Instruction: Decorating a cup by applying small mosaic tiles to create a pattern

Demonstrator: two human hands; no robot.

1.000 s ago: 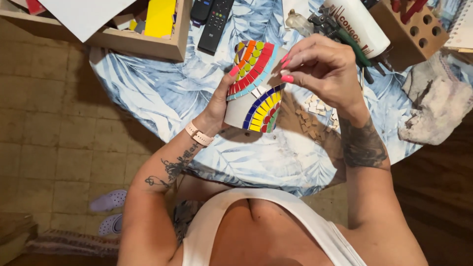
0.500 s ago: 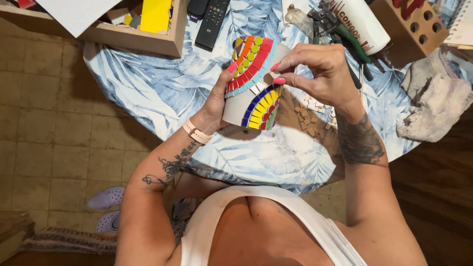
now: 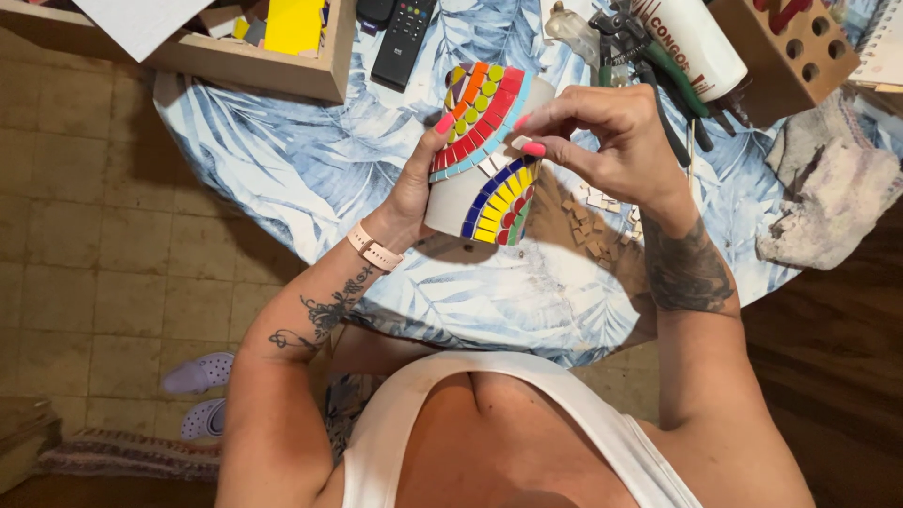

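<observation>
Her left hand [image 3: 414, 193] grips a mosaic-covered pot [image 3: 480, 160] above the table [image 3: 282, 160]; right hand [image 3: 602, 136] pinches at its tiles.

1 head-worn camera looks steeply down, close over the table [image 3: 282, 188].

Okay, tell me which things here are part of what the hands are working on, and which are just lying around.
In use:
white pot with colourful mosaic bands
left hand, holding it
right hand, fingertips at its tiles
small beige tile pieces

Lying about:
black remote control
wooden tray
grey rag
</observation>
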